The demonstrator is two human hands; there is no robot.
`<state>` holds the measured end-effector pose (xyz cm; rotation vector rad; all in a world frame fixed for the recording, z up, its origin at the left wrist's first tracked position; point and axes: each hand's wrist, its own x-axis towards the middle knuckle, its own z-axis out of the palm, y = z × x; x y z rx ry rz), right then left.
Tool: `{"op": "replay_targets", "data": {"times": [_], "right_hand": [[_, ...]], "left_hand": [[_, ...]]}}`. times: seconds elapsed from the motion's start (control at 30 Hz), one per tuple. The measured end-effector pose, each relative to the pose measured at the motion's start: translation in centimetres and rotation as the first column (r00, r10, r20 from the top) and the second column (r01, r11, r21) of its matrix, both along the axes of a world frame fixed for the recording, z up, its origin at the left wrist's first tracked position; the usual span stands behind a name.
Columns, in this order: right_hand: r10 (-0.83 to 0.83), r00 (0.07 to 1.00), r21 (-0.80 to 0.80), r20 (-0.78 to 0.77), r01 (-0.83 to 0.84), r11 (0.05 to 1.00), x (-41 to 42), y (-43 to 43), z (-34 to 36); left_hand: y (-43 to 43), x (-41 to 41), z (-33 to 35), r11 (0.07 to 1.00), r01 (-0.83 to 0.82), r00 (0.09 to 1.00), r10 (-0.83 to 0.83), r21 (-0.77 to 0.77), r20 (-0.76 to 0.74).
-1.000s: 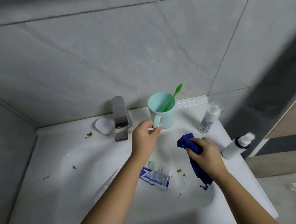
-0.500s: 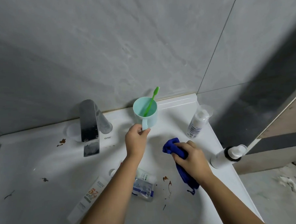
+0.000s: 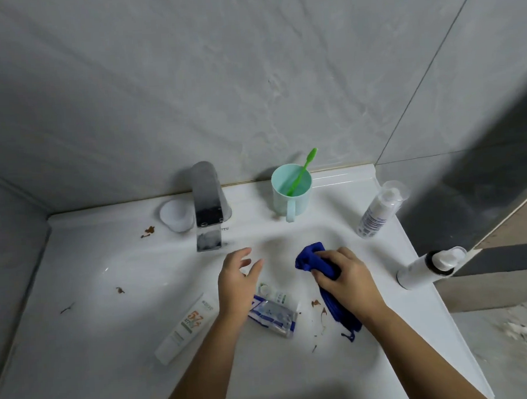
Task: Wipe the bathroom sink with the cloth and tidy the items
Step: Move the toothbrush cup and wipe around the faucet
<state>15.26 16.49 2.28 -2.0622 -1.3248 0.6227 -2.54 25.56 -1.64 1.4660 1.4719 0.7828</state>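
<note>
A mint cup (image 3: pixel 291 194) with a green toothbrush (image 3: pixel 303 171) in it stands on the back ledge of the white sink (image 3: pixel 108 299), right of the chrome faucet (image 3: pixel 207 203). My left hand (image 3: pixel 237 284) hovers over the basin with relaxed fingers, holding nothing. My right hand (image 3: pixel 345 279) grips a bunched blue cloth (image 3: pixel 308 258) against the basin's right side. A white tube (image 3: pixel 186 328) and a blue-and-clear packet (image 3: pixel 273 316) lie in the basin near my left wrist. Brown stains (image 3: pixel 318 307) dot the basin.
A small white cap-like dish (image 3: pixel 176 214) sits left of the faucet. A white spray bottle (image 3: pixel 379 210) stands on the right ledge, and a white pump bottle (image 3: pixel 427 267) lies tipped at the right rim. Grey tiled walls close the back and left.
My left hand has let go of the cup's handle and drawn back toward me; the cup now stands alone on the back ledge. My right hand stays on the cloth.
</note>
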Motion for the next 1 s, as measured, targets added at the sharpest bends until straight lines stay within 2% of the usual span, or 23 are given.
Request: {"op": "replay_targets", "data": {"times": [0.27,0.43,0.63,0.87,1.0], "right_hand": [[0.000,1.000,-0.021,0.031,0.000,1.000,-7.3,2.1,-0.3],[-0.063,0.994,0.001,0.089,0.064,0.998,-10.0,3.4,-0.7],[-0.171,0.975,0.048,0.142,0.165,0.985,-11.0,4.5,-1.0],[-0.251,0.958,0.070,0.136,0.243,0.967,-11.4,3.9,-1.1],[-0.256,0.959,0.077,0.123,0.248,0.966,-11.3,3.2,-1.2]], "left_hand": [[3.6,-10.5,0.1,0.980,-0.172,0.985,0.171,0.097,0.012],[9.8,-12.9,-0.1,0.978,-0.141,0.989,0.147,0.151,-0.029],[15.6,-11.9,-1.2,0.986,-0.012,0.994,0.029,0.163,-0.103],[16.7,-11.1,-1.3,0.988,0.000,0.991,0.021,0.153,-0.134],[15.1,-12.2,1.5,0.987,-0.026,0.999,0.032,0.158,-0.037]]}}
